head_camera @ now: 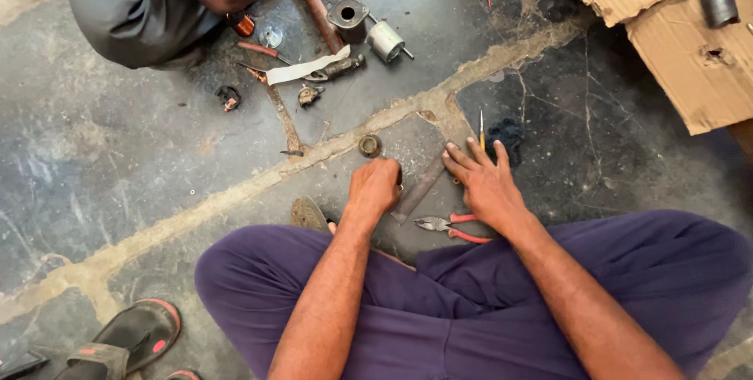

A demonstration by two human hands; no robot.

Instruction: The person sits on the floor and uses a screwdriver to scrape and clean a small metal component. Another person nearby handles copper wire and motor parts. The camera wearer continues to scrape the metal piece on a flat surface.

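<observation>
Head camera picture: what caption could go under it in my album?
Left hand and right hand press a flat grey metal strip on cracked stone floor, beside red-handled pliers.

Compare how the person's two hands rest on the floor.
The left hand is curled into a fist on the near end of a flat grey strip; the right hand lies spread, fingers splayed, at its far end. Red-handled pliers lie nearer the right hand. Both are bare and touch the strip.

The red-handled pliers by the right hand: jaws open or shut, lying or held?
Shut and lying flat. The red-handled pliers rest on the floor just under the right hand, jaw tips together, handles slightly apart; neither hand grips them.
</observation>
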